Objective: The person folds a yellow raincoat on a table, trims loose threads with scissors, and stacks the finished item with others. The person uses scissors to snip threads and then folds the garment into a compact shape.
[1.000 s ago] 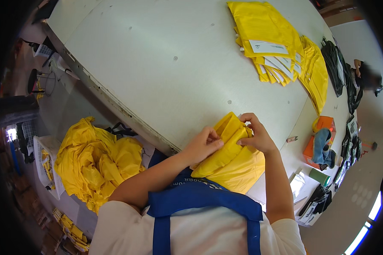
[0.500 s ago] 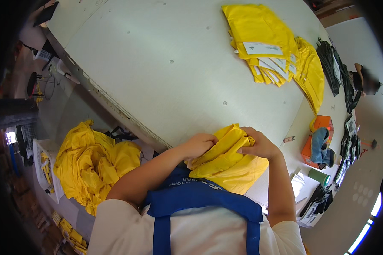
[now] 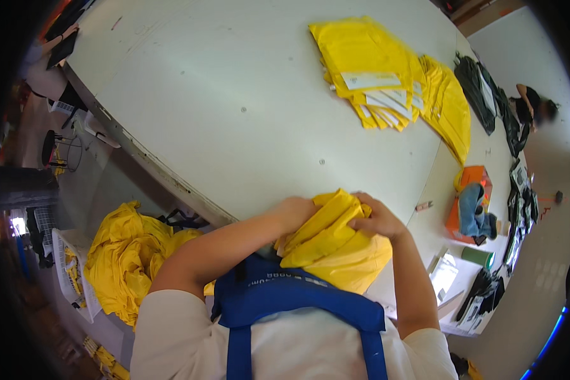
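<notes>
A bundle of folded yellow fabric [image 3: 335,237] rests against my blue apron at the near edge of the table. At its upper left, my left hand [image 3: 297,210] reaches into or behind the folds, its fingers hidden by the cloth. My right hand [image 3: 381,218] pinches the bundle's upper right side, thumb in front and fingers behind. A lower, smoother part of the fabric hangs down toward the apron. What the finished piece is, I cannot tell.
Farther up the white table [image 3: 190,126] lies a fanned stack of yellow packets [image 3: 367,54] with white labels. On the right are an orange box [image 3: 478,174], a blue cloth [image 3: 472,209] and a green cylinder [image 3: 478,256]. A yellow fabric heap [image 3: 130,259] is at left. Another person [image 3: 531,107] stands far right.
My left hand has gone deeper in at the fabric's upper left, and its fingers have dropped out of sight. The right hand keeps its pinch. My view has shifted slightly.
</notes>
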The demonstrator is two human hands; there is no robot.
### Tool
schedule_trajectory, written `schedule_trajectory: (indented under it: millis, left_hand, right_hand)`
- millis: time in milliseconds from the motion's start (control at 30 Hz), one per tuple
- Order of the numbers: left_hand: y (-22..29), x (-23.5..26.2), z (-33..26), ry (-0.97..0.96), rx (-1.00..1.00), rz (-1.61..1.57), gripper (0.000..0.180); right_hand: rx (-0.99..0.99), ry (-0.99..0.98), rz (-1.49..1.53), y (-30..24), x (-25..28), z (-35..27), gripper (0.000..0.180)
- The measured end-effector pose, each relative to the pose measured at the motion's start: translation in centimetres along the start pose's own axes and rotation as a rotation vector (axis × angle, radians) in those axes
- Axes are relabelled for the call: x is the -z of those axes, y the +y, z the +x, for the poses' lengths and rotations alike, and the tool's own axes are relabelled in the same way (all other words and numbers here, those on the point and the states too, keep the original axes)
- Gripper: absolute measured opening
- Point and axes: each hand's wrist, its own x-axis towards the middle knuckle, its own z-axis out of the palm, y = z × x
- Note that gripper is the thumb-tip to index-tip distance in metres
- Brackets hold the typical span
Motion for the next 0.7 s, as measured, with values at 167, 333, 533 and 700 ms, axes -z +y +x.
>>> schedule_trajectory:
  millis: [167,333,533,700]
  left_hand:
    - [-1.6,-3.9,-1.6,0.365,0.043,-0.72,0.017]
    - [-0.4,-2.4,-2.2,0.632,0.192,-0.663,0.019]
    - [1.5,-0.7,-1.9,0.947,-0.112,-0.19,0.018]
    - [1.1,-0.6,-2.8,0.892,-0.08,0.036,0.017]
  right_hand:
    - [0.039,0.059,0.087,-0.6,-0.5,-0.2,0.04]
    - [0.102,0.227,-0.497,-0.6,-2.4,0.6,0.029]
    - [0.295,0.358,-1.174,0.5,-6.4,2.6,0.02]
    - [0.309,0.615,-0.677,1.7,-7.3,3.9,0.017]
